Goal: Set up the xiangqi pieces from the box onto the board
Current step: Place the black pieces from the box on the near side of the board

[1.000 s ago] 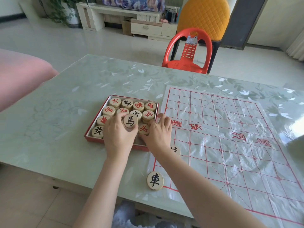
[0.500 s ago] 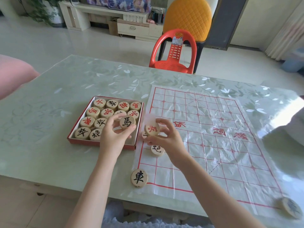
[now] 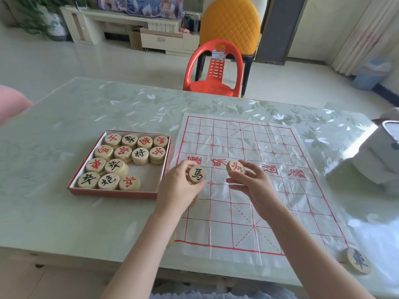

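A red-rimmed box (image 3: 112, 192) on the table's left holds several round wooden xiangqi pieces (image 3: 121, 157) with red or black characters. To its right lies a white plastic board (image 3: 259, 190) with a red grid. My left hand (image 3: 177, 188) holds a black-lettered piece (image 3: 197, 174) above the board's left edge. Over the board's river row, my right hand (image 3: 252, 184) pinches a red-lettered piece (image 3: 235, 167). A black-lettered piece (image 3: 357, 260) sits at the board's near right corner. Under my left arm, other pieces are mostly hidden.
The table (image 3: 64, 212) has a pale floral cover. A white appliance (image 3: 380, 154) stands at the right edge. A red plastic chair (image 3: 213, 72) and a yellow chair (image 3: 232, 22) stand behind the table. A pink object (image 3: 10, 106) is at far left.
Both hands have lifted out of the box and moved right over the board, each carrying a piece. The view has shifted right, hiding the near-left pieces under my left arm.
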